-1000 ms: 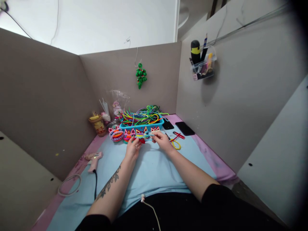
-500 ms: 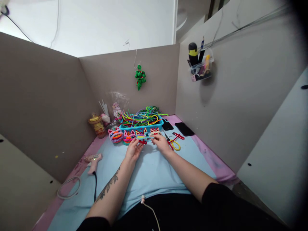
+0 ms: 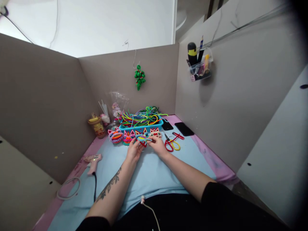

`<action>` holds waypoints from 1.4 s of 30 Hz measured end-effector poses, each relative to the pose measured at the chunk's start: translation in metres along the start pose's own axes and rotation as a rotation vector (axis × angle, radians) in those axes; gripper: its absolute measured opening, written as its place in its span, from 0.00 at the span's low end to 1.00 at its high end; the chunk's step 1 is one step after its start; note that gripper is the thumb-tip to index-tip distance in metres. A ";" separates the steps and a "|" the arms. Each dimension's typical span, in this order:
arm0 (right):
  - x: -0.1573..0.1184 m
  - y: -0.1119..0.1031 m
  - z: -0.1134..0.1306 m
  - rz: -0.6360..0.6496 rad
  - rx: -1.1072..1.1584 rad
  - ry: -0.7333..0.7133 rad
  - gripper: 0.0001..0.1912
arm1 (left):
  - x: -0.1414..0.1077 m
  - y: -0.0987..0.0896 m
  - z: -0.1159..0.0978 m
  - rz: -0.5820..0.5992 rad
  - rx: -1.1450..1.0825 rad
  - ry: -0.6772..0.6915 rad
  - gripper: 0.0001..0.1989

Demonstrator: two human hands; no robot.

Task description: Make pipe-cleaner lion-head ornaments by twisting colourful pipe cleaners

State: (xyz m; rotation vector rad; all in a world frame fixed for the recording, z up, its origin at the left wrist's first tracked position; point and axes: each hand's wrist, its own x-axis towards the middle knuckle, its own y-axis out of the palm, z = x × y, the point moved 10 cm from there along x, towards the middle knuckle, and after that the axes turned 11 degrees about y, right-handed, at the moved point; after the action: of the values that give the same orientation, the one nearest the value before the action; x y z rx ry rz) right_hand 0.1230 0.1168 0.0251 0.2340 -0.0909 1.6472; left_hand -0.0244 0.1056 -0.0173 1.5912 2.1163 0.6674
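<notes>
Between my hands, above the blue cloth [image 3: 154, 173], is a small piece of blue, yellow and red pipe cleaners [image 3: 142, 138]. My left hand [image 3: 134, 150] holds its left side, fingers closed round it. The fingertips of my right hand [image 3: 156, 144] pinch its light blue part on the right. Just behind stand finished-looking colourful figures, among them a purple and orange one [image 3: 115, 136] and a pink one [image 3: 129, 137]. A blue basket [image 3: 144, 127] full of loose pipe cleaners [image 3: 139, 120] sits behind them.
Right of my hands lie red-and-yellow scissors [image 3: 172, 145], a red tool [image 3: 178, 135] and a black phone [image 3: 184, 129]. A pink glue gun [image 3: 94, 164] with its cable rests at left. A cup [image 3: 97, 126] stands at the back left; walls surround the table.
My right hand has moved left, closer to my left hand, and the light blue strand stretched between them is now bent in against the piece. The red scissor handle shows more fully.
</notes>
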 end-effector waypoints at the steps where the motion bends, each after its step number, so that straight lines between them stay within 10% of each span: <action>1: -0.002 -0.004 0.008 -0.035 -0.078 -0.061 0.11 | 0.001 -0.001 -0.003 -0.008 -0.003 0.024 0.23; 9: -0.009 -0.008 0.024 -0.088 -0.362 -0.210 0.04 | 0.002 -0.002 -0.012 -0.018 -0.018 0.090 0.23; 25: -0.011 0.025 -0.034 0.058 0.461 0.329 0.23 | 0.011 -0.009 -0.019 -0.071 -0.143 0.191 0.16; 42: -0.002 0.018 -0.031 0.008 0.229 0.194 0.17 | 0.002 -0.001 -0.007 -0.016 -0.015 0.086 0.22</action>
State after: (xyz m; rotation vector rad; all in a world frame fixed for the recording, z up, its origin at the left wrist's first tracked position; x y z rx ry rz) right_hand 0.1026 0.1199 -0.0043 0.2461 0.2450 1.6803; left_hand -0.0298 0.1068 -0.0120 1.5624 2.1770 0.7577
